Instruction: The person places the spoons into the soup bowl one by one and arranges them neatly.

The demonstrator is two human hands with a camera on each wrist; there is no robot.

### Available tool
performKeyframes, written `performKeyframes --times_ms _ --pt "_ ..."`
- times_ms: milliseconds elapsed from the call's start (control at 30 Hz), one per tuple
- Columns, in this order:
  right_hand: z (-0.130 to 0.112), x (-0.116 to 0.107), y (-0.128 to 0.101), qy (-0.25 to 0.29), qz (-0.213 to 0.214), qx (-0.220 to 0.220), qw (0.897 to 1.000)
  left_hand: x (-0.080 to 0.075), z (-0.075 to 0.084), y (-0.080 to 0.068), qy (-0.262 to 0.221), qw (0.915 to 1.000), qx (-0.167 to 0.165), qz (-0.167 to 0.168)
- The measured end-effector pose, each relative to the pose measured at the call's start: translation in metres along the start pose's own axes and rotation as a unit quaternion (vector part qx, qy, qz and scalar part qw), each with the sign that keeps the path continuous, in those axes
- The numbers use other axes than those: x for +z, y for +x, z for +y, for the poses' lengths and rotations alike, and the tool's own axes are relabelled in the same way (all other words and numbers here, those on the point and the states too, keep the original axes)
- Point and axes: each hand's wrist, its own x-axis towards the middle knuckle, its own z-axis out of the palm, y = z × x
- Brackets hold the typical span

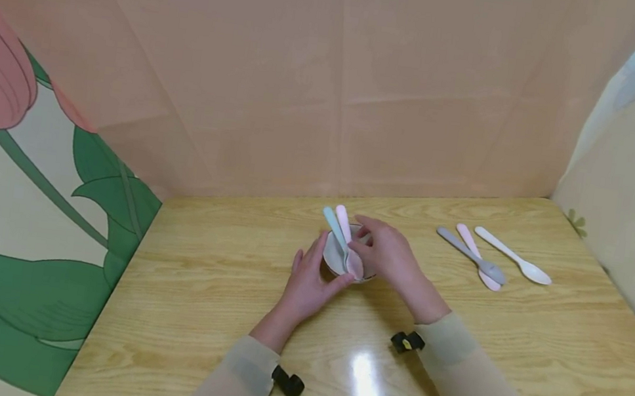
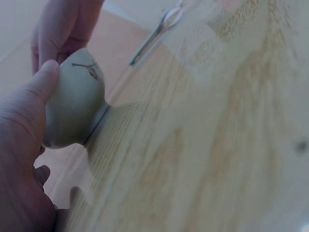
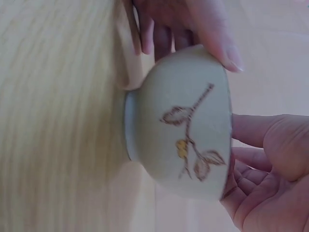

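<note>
A small pale bowl (image 1: 337, 256) with a painted twig stands on the wooden table (image 1: 193, 288) at the middle. A light blue spoon (image 1: 333, 224) and a pink spoon (image 1: 343, 218) lie in it, handles sticking out to the far left. My left hand (image 1: 307, 282) cups the bowl's near left side, thumb against its wall (image 2: 72, 106). My right hand (image 1: 388, 253) curls round the right side and far rim. The right wrist view shows the bowl (image 3: 178, 125) upright on its foot, with my right palm (image 3: 270, 169) at its rim and my left hand's fingers (image 3: 193, 24) beyond.
Three loose spoons lie on the table to the right: a grey spoon (image 1: 468, 253), a pink spoon (image 1: 469, 238) crossing it, and a white spoon (image 1: 515, 256). Patterned cloth walls close in the table at the back, left and right. A lamp glare sits near the front edge.
</note>
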Motion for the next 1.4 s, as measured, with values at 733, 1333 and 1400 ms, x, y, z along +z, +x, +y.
performKeyframes --times_ms 733,1333,1400 --pt "0.037 -0.050 -0.026 -0.027 0.044 0.016 0.999 0.002 -0.005 -0.002 -0.019 0.9995 0.021 0.010" --pt "0.087 -0.090 -0.047 -0.063 0.081 0.031 0.994 0.002 0.000 -0.002 -0.008 0.9993 0.029 0.024" --pt "0.093 -0.096 -0.050 -0.071 0.090 0.034 0.993 0.002 0.000 -0.002 -0.009 0.9994 0.026 0.023"
